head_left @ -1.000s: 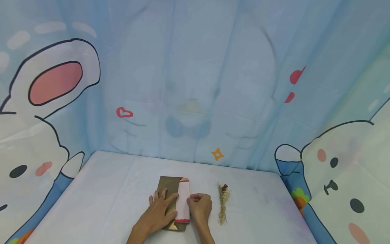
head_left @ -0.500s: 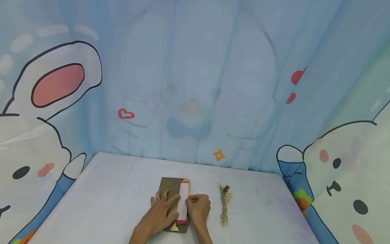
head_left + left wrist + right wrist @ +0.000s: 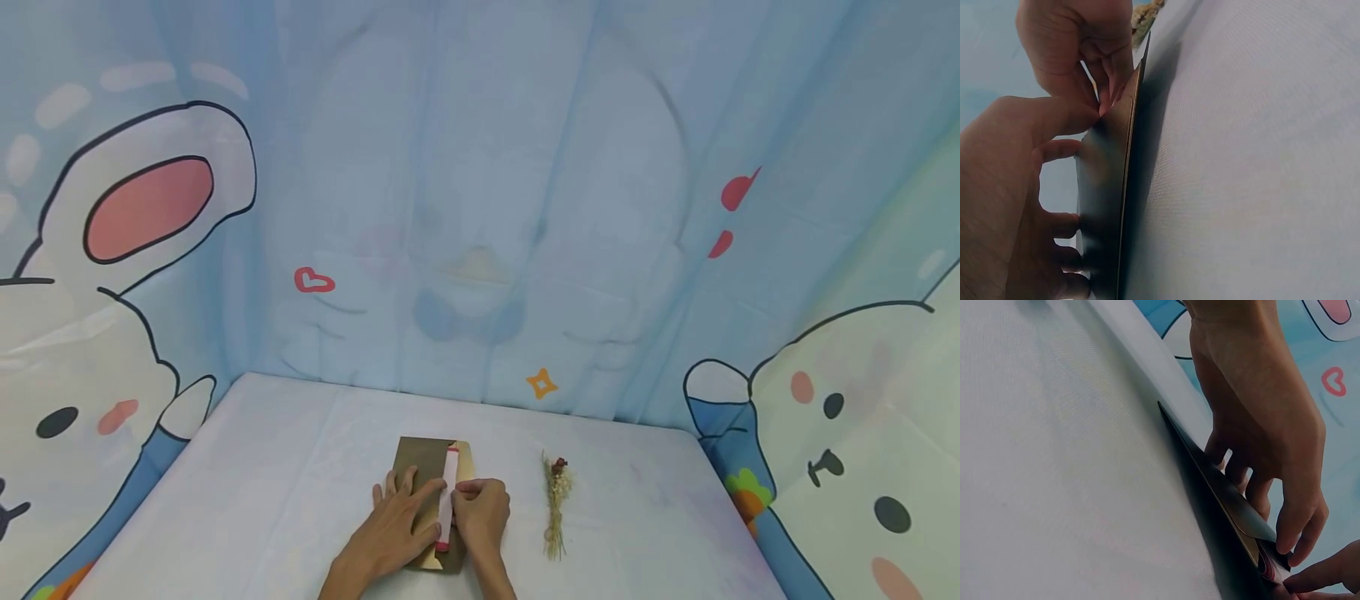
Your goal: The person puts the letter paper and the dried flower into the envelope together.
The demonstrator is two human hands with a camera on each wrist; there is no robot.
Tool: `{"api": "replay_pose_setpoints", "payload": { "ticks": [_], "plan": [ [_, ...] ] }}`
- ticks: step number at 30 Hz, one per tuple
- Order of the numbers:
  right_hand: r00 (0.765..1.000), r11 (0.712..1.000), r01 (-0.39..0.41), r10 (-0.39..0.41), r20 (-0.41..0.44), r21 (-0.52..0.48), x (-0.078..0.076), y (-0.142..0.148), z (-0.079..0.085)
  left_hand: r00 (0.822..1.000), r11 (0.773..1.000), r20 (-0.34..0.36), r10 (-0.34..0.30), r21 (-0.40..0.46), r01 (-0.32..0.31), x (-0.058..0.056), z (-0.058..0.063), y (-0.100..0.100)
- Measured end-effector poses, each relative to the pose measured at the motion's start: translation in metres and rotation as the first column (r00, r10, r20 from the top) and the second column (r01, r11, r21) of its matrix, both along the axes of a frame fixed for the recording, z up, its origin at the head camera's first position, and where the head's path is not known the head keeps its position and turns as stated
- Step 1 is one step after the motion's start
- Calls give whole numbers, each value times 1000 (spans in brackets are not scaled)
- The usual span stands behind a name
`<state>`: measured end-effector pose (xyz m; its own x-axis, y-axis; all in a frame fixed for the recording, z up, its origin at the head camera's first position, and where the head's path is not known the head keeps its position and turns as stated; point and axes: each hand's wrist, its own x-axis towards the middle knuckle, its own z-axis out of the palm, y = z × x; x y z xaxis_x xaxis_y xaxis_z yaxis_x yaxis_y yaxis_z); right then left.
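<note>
On the table lies a flat dark brown paper folder or envelope (image 3: 420, 454) with a lighter gold-brown right side. A pale pink paper (image 3: 451, 467) with red bands at its ends shows as a narrow strip along it. My left hand (image 3: 390, 529) rests on the folder, fingers spread, index finger and thumb tips at the strip's left edge. My right hand (image 3: 482, 512) pinches the strip's right edge. In the right wrist view, curved red and white paper layers (image 3: 1266, 562) sit under the brown edge, close to the right fingertips (image 3: 1310, 575).
To the right of the folder lies a small tied bunch of dried flowers (image 3: 556, 504). A white cloth (image 3: 285, 467) covers the table. Blue curtains (image 3: 480, 167) with cartoon rabbit prints rise behind it and at both sides.
The visible pink strip has become much narrower as my right hand moved left with its edge. More of the folder's gold-brown right side shows. My left hand has stayed on the folder.
</note>
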<state>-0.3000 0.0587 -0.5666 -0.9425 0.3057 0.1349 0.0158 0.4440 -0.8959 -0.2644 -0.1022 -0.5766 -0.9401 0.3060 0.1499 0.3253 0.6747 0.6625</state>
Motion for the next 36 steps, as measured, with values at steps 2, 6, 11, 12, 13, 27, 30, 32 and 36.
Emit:
{"api": "replay_pose_setpoints", "payload": {
  "ticks": [2, 6, 11, 12, 13, 27, 30, 32, 36],
  "plan": [
    [1000, 1000, 0, 0, 3, 10, -1, -2, -1, 1000, 1000, 0, -4, 2, 4, 0, 0, 0],
    [1000, 1000, -12, 12, -1, 16, -1, -5, -1, 1000, 1000, -3, -7, 3, 7, 0, 0, -1],
    [1000, 1000, -23, 24, -13, 15, -2, -7, -3, 1000, 1000, -4, -3, 0, 3, 1, 0, -2],
    [1000, 999, -25, 26, -17, 22, -2, -8, -3, 1000, 1000, -8, -3, -1, 3, 1, 0, -2],
    [999, 999, -28, 29, -18, 25, -2, -9, -2, 1000, 1000, -12, -3, -3, 3, 1, 0, -2],
    [999, 998, -29, 31, -37, 50, -1, -17, 0, 1000, 1000, -5, -7, -12, 7, 0, 2, -2],
    [999, 998, -16, 18, -37, 56, -1, -18, -2, 1000, 1000, -1, -6, -17, 6, 0, 1, -2],
    [999, 998, -15, 16, -32, 56, -1, -18, -3, 1000, 1000, 2, -1, -21, 1, 0, 0, -2],
    [999, 998, -24, 26, -22, 64, -1, -18, -3, 1000, 1000, 9, 0, -21, 0, 0, 0, -2]
  ]
}}
